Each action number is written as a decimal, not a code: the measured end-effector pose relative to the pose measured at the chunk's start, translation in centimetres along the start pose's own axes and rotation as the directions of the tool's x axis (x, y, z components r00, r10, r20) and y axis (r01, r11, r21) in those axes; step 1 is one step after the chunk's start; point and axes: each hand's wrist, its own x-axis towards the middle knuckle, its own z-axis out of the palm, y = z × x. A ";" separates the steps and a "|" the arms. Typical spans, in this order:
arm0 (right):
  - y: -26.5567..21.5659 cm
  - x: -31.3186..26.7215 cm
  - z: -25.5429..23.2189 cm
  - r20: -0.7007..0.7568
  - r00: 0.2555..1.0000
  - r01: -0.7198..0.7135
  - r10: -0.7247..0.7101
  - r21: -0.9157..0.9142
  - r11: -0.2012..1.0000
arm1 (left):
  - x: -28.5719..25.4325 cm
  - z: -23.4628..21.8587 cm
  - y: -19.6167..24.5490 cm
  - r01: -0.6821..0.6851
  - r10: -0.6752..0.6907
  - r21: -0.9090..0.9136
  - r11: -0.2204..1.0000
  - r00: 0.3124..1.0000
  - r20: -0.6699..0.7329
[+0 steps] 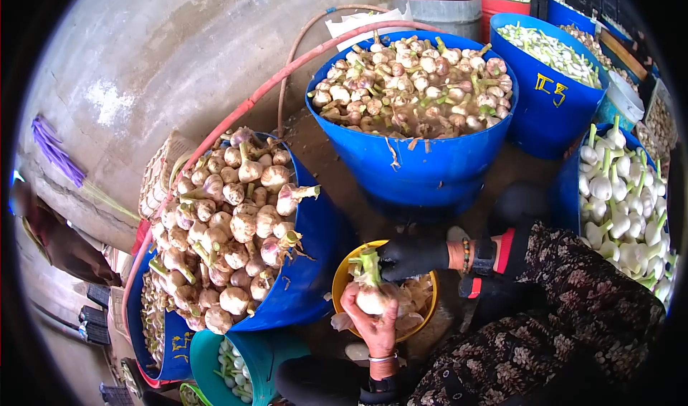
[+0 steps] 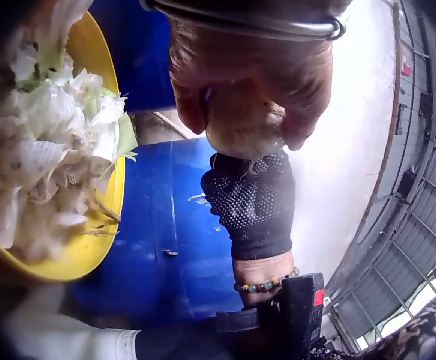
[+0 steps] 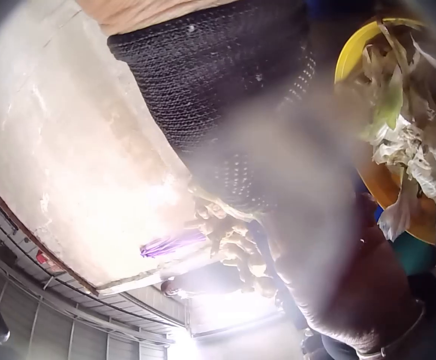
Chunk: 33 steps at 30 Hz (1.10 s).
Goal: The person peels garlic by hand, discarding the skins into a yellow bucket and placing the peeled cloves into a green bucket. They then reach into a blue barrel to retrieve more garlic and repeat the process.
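Observation:
My bare left hand (image 1: 373, 323) holds a garlic bulb (image 1: 374, 300) from below, thumb and fingers around its sides, green stalk upward. In the left wrist view the bulb (image 2: 244, 124) sits between the bare fingers. My right hand (image 1: 412, 255), in a black dotted glove, is at the bulb's far side by the stalk. Its gloved fingers (image 2: 248, 191) curl against the bulb in the left wrist view; the fingertips are hidden. Under both hands stands a yellow bucket (image 1: 432, 309) with papery garlic peels (image 2: 49, 161) inside.
A blue tub (image 1: 308, 291) heaped with unpeeled garlic stands at the left, another blue tub (image 1: 423, 159) with garlic in water ahead. Peeled bulbs (image 1: 620, 198) fill a tub at the right. A teal bucket (image 1: 276, 359) is at the lower left. A red hose (image 1: 247, 101) runs along the wall.

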 end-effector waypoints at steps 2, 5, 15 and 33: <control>0.8 -0.1 1.0 -0.064 0.998 0.014 -0.016 -0.027 1.000 | -0.1 -0.1 -0.4 -0.173 0.165 0.249 0.953 0.985 0.051; 2.2 0.4 1.1 -0.137 0.990 0.023 -0.034 -0.078 0.997 | -0.2 0.6 0.5 0.010 -0.010 0.010 1.000 0.999 -0.045; 4.0 0.6 1.7 -0.300 0.917 -0.166 0.261 0.309 0.937 | 1.4 -0.1 1.0 0.408 -0.454 -0.444 0.798 0.891 0.003; 5.9 1.7 0.8 -0.280 0.900 -0.402 0.334 -0.236 0.885 | 0.4 -1.4 3.3 0.268 -0.221 -0.567 0.779 0.963 0.151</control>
